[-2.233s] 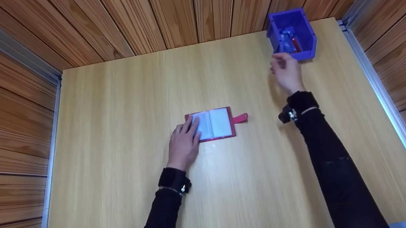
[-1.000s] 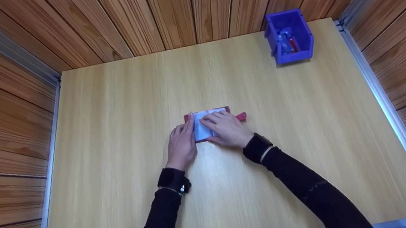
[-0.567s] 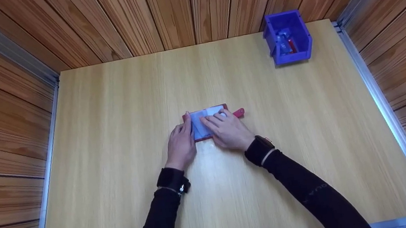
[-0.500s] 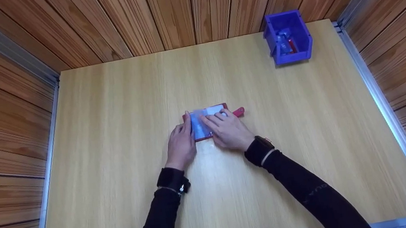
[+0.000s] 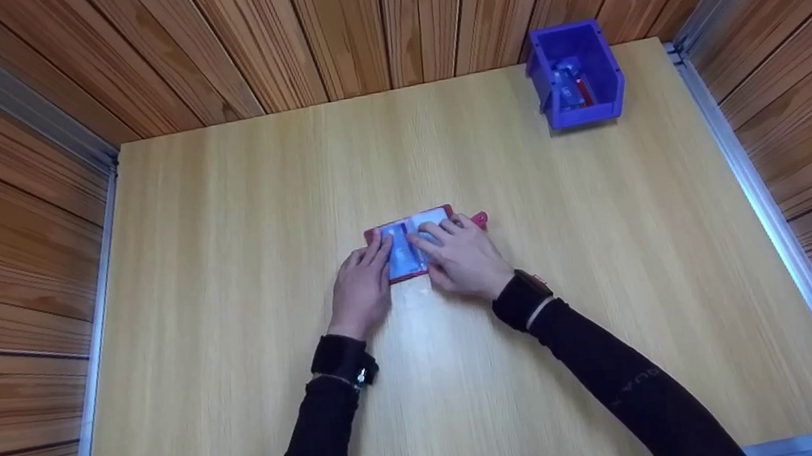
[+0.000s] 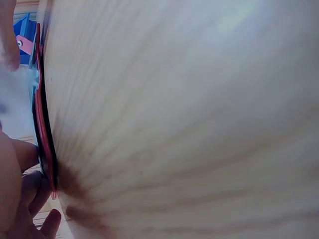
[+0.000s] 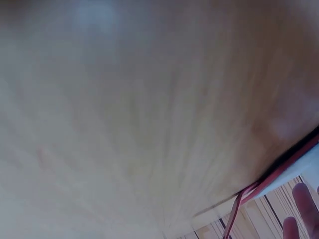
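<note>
A small red card holder (image 5: 408, 276) lies unfolded on the table with translucent plastic sleeves on both sides. A bluish sleeve (image 5: 400, 247) with a darker border lies on its left half. My left hand (image 5: 361, 287) rests on the left edge, its extended fingers touching the sleeve. On the right half lies my right hand (image 5: 466, 259), its fingers slightly bent over the pages and partly covering them. Past that hand pokes the red snap strap (image 5: 480, 219). Both wrist views catch the card holder (image 6: 45, 129) edge-on, with the right hand's fingertips (image 7: 303, 199) above the pages.
At the back right of the wooden table (image 5: 239, 223) stands a purple bin (image 5: 585, 116) holding blue and red small items (image 5: 570, 86). Wood-panelled walls (image 5: 347, 30) and metal rails (image 5: 758, 206) border the tabletop.
My right hand has come from beside the bin to the card holder. A sleeve has turned over to the left, and the left hand's fingers now lie on it. The holder has tilted slightly.
</note>
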A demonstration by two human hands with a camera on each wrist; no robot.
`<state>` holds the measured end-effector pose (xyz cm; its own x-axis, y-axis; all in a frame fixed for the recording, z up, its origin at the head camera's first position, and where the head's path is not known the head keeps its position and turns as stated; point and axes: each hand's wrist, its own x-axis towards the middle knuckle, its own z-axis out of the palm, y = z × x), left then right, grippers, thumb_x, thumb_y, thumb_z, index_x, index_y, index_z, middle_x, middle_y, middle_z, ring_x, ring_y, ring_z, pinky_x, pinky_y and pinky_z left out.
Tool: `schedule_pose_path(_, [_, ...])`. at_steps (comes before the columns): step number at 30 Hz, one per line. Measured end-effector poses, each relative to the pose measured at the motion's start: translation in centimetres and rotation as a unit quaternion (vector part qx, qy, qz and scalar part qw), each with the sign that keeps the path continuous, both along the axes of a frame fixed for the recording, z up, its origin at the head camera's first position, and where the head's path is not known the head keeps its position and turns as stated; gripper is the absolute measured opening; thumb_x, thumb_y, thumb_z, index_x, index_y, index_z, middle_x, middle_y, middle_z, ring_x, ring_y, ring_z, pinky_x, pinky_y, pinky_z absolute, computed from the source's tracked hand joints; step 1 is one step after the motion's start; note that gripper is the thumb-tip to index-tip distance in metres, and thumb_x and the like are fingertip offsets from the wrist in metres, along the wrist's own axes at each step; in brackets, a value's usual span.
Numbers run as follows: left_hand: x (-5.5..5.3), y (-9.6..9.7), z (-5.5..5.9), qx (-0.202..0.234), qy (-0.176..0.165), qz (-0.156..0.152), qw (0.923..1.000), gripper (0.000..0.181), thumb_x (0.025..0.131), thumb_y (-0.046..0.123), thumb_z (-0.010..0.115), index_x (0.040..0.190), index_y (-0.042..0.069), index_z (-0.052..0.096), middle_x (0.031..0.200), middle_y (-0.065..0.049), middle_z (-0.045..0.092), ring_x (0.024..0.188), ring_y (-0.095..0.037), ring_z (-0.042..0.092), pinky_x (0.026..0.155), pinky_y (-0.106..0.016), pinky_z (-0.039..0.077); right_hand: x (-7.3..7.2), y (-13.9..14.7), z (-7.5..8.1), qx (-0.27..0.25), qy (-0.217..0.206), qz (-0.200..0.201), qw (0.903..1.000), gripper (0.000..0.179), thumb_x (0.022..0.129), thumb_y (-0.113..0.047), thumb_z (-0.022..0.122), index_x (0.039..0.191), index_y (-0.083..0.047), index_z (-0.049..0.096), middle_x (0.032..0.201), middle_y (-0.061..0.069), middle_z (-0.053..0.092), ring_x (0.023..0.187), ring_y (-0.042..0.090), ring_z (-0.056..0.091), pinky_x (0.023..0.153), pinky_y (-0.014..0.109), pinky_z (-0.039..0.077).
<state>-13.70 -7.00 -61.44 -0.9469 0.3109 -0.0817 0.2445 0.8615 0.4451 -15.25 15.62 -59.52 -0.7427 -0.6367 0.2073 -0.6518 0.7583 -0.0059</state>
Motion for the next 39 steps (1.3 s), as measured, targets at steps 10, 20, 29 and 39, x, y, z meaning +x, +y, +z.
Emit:
schedule_pose_path(10, [-0.1, -0.4, -0.2, 0.001, -0.005, -0.005, 1.0000, 0.050, 0.111, 0.022, 0.040, 0.161, 0.020, 0.038, 0.169, -0.001, 0.033, 0.146, -0.028, 0.044, 0.124, -0.045, 0.031, -0.5, 0.9, 0.6, 0.015, 0.019, -0.061, 0.9978, 0.040, 0.101, -0.042, 0.063, 0.102, -0.005, 0.077, 0.106, 0.013, 0.074, 0.104, 0.031, 0.065, 0.092, 0.046, 0.051])
schedule_pose_path(20, [0.0, -0.3, -0.2, -0.005, -0.016, -0.003, 0.9999, 0.050, 0.113, 0.025, 0.036, 0.163, 0.023, 0.034, 0.170, 0.002, 0.029, 0.150, -0.026, 0.040, 0.127, -0.046, 0.027, -0.4, 1.3, 0.1, -0.002, 0.002, -0.075, 0.9972, 0.029, 0.097, -0.031, 0.070, 0.082, -0.007, 0.077, 0.086, 0.012, 0.073, 0.082, 0.030, 0.066, 0.072, 0.043, 0.054])
schedule_pose_path(29, [0.0, -0.2, -0.1, -0.021, -0.017, -0.010, 0.9996, 0.052, 0.112, 0.023, 0.039, 0.163, 0.022, 0.031, 0.173, 0.002, 0.022, 0.149, -0.028, 0.040, 0.126, -0.047, 0.028, -0.5, 1.4, 0.4, 0.007, -0.022, -0.088, 0.9959, 0.029, 0.098, -0.029, 0.070, 0.081, -0.006, 0.077, 0.087, 0.013, 0.075, 0.082, 0.030, 0.066, 0.069, 0.042, 0.055])
schedule_pose_path(39, [0.1, 0.0, -0.3, 0.006, 0.000, -0.003, 1.0000, 0.051, 0.112, 0.024, 0.038, 0.162, 0.021, 0.035, 0.171, 0.001, 0.028, 0.145, -0.029, 0.044, 0.124, -0.047, 0.031, -0.5, 1.6, 0.4, 0.009, -0.038, -0.090, 0.9952, 0.028, 0.100, -0.029, 0.067, 0.087, -0.006, 0.077, 0.090, 0.013, 0.076, 0.084, 0.030, 0.067, 0.070, 0.042, 0.056])
